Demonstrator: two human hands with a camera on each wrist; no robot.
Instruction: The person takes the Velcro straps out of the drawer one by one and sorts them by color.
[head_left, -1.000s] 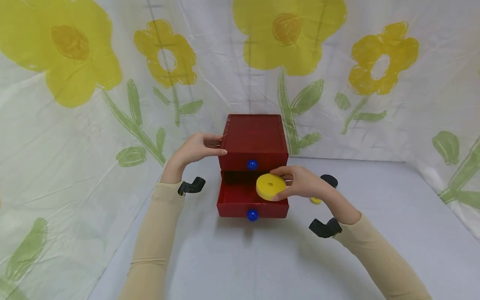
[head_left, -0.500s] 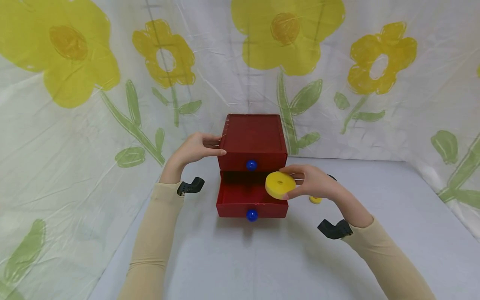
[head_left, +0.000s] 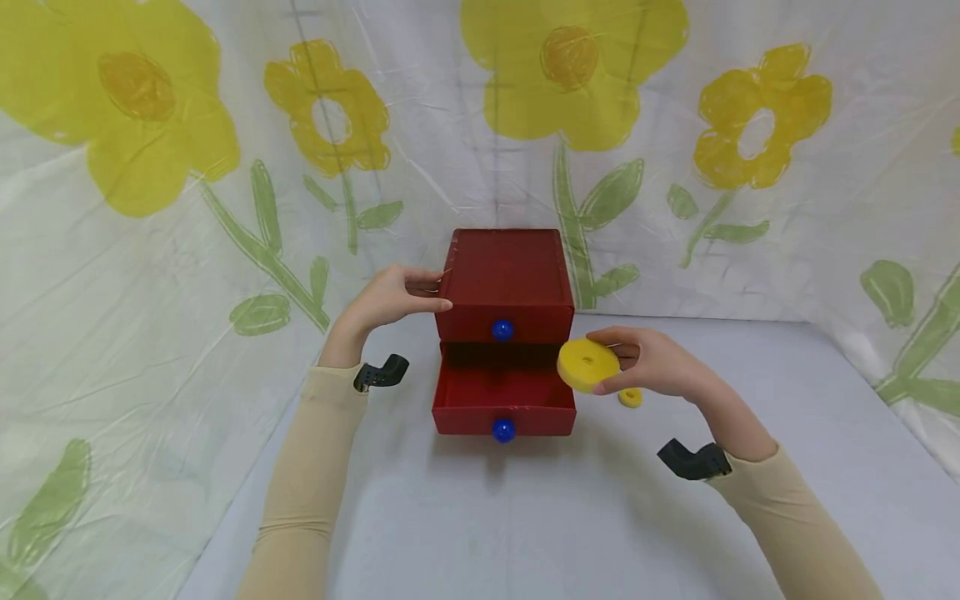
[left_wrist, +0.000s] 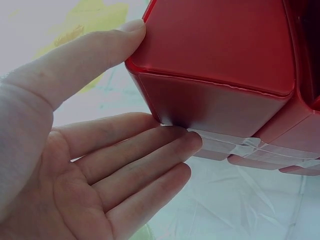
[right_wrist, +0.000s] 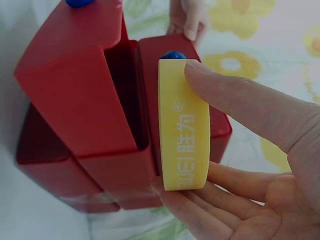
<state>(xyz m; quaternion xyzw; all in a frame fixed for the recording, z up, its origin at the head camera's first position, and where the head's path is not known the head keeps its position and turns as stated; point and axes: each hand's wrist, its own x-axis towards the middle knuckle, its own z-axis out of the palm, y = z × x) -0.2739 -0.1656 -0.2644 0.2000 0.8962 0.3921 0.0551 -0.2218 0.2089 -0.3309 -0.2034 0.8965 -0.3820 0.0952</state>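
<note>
My right hand (head_left: 663, 363) holds a thick yellow roll of tape (head_left: 588, 365) by its edge, just beyond the right side of the pulled-out lower drawer (head_left: 502, 421). White lettering runs along the roll's rim in the right wrist view, with the thumb on one end and fingers under the other. At the upper left corner of the red drawer cabinet (head_left: 506, 267), my left hand (head_left: 390, 296) touches the cabinet. Its fingers lie straight along the side and the thumb rests at the front edge, as the left wrist view shows. The upper drawer is closed.
A small yellow ring (head_left: 631, 397) lies on the white table (head_left: 495, 525), right of the drawer. Blue knobs stick out from both drawers, the lower knob (head_left: 504, 431) nearest me. Behind the cabinet hangs a flowered sheet (head_left: 450, 125).
My right hand has moved right with the yellow roll, from over the open drawer to past its right side. It now hides a black round thing seen earlier. The left hand has stayed put.
</note>
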